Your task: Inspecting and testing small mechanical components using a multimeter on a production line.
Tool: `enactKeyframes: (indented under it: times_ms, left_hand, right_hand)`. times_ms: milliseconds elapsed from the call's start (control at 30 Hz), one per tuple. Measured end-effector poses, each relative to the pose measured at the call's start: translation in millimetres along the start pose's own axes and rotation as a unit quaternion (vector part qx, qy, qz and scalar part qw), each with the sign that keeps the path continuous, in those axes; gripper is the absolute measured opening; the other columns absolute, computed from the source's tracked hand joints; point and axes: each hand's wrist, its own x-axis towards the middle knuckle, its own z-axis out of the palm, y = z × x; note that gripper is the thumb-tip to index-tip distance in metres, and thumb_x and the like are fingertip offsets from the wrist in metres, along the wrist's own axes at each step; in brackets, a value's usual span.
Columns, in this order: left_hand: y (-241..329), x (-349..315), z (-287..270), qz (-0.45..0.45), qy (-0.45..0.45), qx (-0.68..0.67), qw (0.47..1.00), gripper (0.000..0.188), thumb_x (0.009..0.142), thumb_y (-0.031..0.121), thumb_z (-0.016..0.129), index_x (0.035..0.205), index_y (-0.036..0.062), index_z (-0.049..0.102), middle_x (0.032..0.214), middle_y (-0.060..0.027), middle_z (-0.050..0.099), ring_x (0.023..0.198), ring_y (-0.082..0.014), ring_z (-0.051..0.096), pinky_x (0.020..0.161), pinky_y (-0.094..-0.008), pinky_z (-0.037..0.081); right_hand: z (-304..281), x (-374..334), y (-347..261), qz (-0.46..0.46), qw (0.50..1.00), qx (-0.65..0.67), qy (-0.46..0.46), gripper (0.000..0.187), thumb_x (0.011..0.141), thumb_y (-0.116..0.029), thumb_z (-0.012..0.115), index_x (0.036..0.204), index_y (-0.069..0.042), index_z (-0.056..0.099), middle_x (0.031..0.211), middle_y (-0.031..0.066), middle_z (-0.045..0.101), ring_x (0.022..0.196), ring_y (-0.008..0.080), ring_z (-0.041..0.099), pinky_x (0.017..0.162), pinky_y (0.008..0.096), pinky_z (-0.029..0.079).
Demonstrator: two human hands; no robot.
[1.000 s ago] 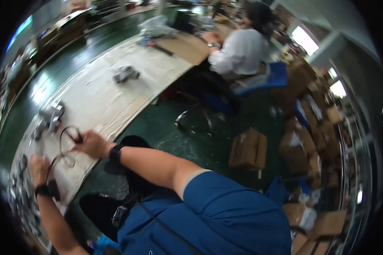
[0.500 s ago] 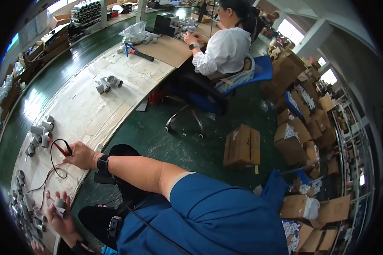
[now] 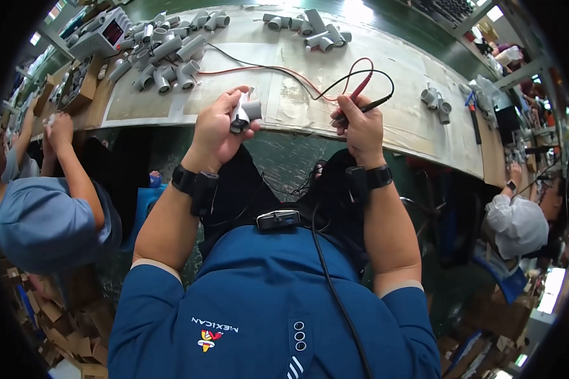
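Observation:
In my left hand is a grey tee-shaped fitting, held at the table's near edge with its dark open end showing. My right hand is closed around a pair of test probes, a red probe and a black probe. Their tips are hidden or too small to make out. From the probes, the red and black leads loop across the worn white table toward the left. The probes and the fitting are well apart.
A heap of grey fittings covers the table's left part, beside a box-shaped instrument with a red display. More fittings lie at the back and right. Co-workers sit on the left and right.
My view has swung from the right side round to face the table. The fitting remains in my left hand and the probes in my right.

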Motion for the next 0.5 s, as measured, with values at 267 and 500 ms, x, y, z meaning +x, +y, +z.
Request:
enactKeyframes:
  times_ms: [267,500]
  left_hand:
    - [-14,-18,2,-0.02,-0.045,-0.158,0.986,0.033,0.109,0.02,0.045,0.134,-0.0012,0.049,0.119,-0.0254,0.063,0.105,-0.0402,0.07,0.088,-0.0422,0.064]
    - [-37,-45,5,-0.078,-0.04,-0.239,0.967,0.036,0.109,0.019,0.046,0.135,-0.0049,0.049,0.12,-0.0248,0.064,0.107,-0.0401,0.07,0.091,-0.0422,0.063]
  right_hand:
    - [44,-8,-2,0.017,0.995,0.046,-0.089,0.018,0.1,-0.019,0.069,0.094,-0.003,0.067,0.075,0.006,0.07,0.056,0.011,0.062,0.049,0.0237,0.047]
    - [89,3,5,-0.013,0.99,0.002,-0.141,0.016,0.099,-0.017,0.071,0.094,-0.002,0.069,0.076,0.0049,0.07,0.057,0.0093,0.061,0.049,0.0234,0.047]
